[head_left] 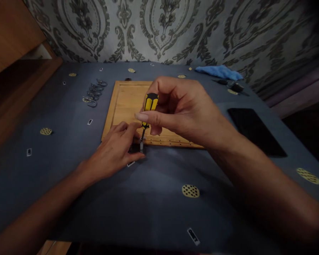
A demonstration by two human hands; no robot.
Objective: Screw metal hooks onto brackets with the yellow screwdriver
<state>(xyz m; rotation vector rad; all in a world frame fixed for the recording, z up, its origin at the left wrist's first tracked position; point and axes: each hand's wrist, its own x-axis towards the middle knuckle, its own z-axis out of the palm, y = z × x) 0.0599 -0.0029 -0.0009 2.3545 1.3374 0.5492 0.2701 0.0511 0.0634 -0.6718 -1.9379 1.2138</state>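
Observation:
My right hand [180, 109] is closed around a small screwdriver [150, 103] with a yellow and black handle. Its shaft points down, slightly left, to a small shiny metal piece [141, 146] at the near edge of a wooden board [130, 102]. Thumb and fingers of my left hand [119, 145] close around that piece from the left, against the board's corner area. The exact shape of the piece is partly hidden by my fingers. Small dark holes run along the board's near edge.
Several metal hooks [94, 92] lie in a row left of the board. A black tablet-like slab [256, 131] lies on the right, with a blue cloth [219, 72] and a dark tool [234, 86] behind it. A wooden cabinet [13, 35] borders the patterned dark tablecloth [154, 212] at left.

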